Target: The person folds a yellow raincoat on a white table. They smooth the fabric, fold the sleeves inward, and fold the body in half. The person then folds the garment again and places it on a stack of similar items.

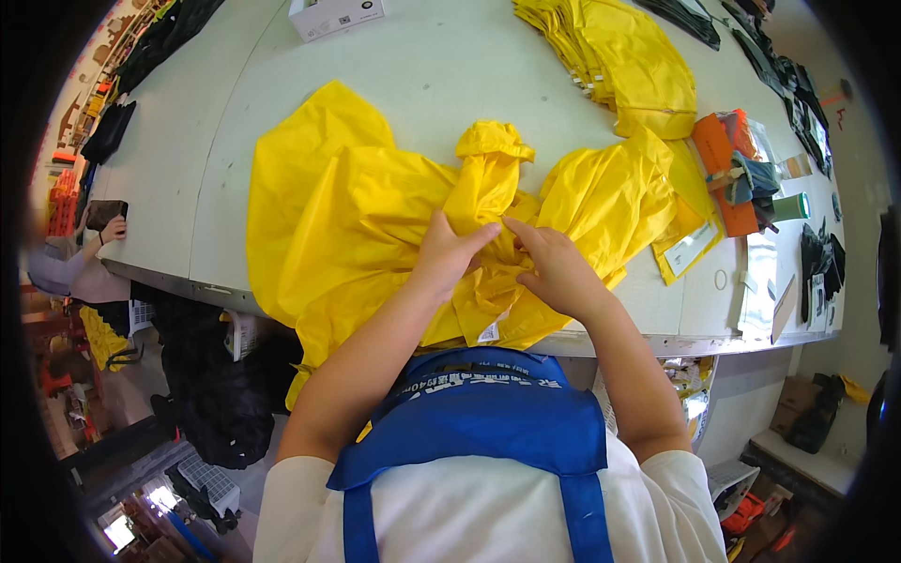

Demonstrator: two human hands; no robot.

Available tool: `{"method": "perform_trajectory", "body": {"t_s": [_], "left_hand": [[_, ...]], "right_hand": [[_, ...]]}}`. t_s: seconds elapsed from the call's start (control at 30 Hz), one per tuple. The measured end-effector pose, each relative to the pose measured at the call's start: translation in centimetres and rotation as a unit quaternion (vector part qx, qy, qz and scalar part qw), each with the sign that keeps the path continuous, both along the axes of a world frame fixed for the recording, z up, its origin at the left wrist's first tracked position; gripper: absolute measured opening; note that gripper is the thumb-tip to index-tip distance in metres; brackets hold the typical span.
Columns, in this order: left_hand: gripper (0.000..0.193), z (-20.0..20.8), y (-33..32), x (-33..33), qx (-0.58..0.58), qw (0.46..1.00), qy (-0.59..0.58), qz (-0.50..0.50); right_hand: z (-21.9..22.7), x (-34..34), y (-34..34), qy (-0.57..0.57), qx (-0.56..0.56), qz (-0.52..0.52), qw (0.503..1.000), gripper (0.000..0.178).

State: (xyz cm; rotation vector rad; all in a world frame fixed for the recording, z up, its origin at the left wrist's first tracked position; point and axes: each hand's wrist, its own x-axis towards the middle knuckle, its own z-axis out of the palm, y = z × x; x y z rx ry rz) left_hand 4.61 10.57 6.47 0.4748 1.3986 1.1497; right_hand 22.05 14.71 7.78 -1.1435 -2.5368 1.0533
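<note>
A shiny yellow raincoat [347,206] lies crumpled across the table in front of me, its lower edge hanging over the near side. A bunched, gathered piece of it stands up in the middle. My left hand [448,251] grips the cloth at the left of this bunch, thumb stretched over it and the other fingers partly hidden in the folds. From the right, my right hand [556,267] pinches the cloth close by, index finger and thumb against the folds. A small white label [490,331] shows near the table edge.
At the far right lies a stack of folded yellow garments [629,66]. Beside it stand an orange box [727,178] with tools and a green tape roll [791,206]. A white box [336,14] sits at the back. Another person's hand [114,229] rests at the left table edge.
</note>
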Motion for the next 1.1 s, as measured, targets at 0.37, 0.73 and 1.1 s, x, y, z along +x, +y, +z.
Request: {"method": "perform_trajectory", "body": {"t_s": [0.37, 0.73, 1.1], "left_hand": [[0.020, 3.0, -0.1, -3.7, 0.344, 0.827, 0.112, -0.431], [0.053, 0.2, 1.5, -3.2, 0.203, 0.847, 0.390, -0.298], [0.037, 1.2, 1.1, -0.2, 0.167, 0.941, 0.048, -0.291]], "right_hand": [[-0.1, 4.0, 0.7, 0.168, 0.022, -0.161, 0.972, 0.033], [1.7, 3.3, 1.5, 0.189, -0.035, -0.228, 0.954, 0.010], [6.3, 6.6, 1.9, 0.117, 0.107, -0.206, 0.966, 0.006]]}}
